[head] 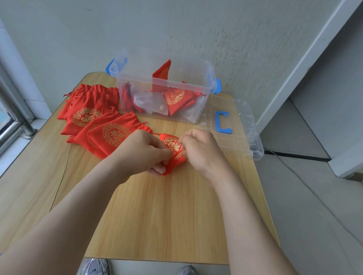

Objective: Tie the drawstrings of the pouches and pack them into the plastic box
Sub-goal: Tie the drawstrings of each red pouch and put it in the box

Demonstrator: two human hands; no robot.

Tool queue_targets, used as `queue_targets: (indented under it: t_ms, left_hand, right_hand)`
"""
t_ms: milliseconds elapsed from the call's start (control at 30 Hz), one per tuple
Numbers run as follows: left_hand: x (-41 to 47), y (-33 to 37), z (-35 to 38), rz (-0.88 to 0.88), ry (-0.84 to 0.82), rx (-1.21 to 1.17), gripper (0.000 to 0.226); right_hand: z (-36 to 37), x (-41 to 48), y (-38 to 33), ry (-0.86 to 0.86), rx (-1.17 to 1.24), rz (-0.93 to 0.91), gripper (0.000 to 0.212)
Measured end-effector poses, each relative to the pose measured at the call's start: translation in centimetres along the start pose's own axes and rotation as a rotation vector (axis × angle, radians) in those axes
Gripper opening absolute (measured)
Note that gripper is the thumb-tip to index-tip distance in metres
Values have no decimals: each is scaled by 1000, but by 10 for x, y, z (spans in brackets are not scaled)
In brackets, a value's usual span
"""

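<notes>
wooden table (170,212), grey wall (142,15), both hands (145,149) pinching pouch (173,146).

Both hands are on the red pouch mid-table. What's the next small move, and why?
Probably finish the tie before lifting: the left hand and right hand both pinch the pouch, no finished knot shows, and it is not yet in the plastic box.

Light wood-grain table with rounded corners (159,218), set against a pale grey textured wall (142,21). Metal-framed window (4,110) at the left, letting in daylight. Smooth grey floor (301,201) at the right, below a white door frame (308,60).
</notes>
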State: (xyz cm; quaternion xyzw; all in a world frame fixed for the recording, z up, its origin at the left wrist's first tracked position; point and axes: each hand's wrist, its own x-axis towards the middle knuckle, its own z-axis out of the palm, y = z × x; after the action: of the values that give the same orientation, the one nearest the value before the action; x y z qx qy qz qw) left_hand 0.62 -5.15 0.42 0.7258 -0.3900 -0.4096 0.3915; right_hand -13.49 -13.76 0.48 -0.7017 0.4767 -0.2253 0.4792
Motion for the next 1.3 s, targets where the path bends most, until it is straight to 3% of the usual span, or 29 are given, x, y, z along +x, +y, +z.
queue_targets:
  t_ms: [300,567,800,1000,1300]
  left_hand:
    - [-6,4,2,68,-145,142,8]
    - [-2,1,-1,22,-92,-16,20]
    - [3,-3,-5,-49,-16,-174,19]
    - [4,-6,-7,-37,-41,-183,16]
    - [3,-5,-7,-27,-80,-170,15]
  right_hand:
    - [2,-5,-3,-77,42,-99,16]
    - [-1,-4,0,-46,175,-95,30]
    - [2,-4,9,108,-88,-346,46]
    - [3,-4,9,48,-235,-340,22]
    - [2,-7,8,-2,-357,-397,21]
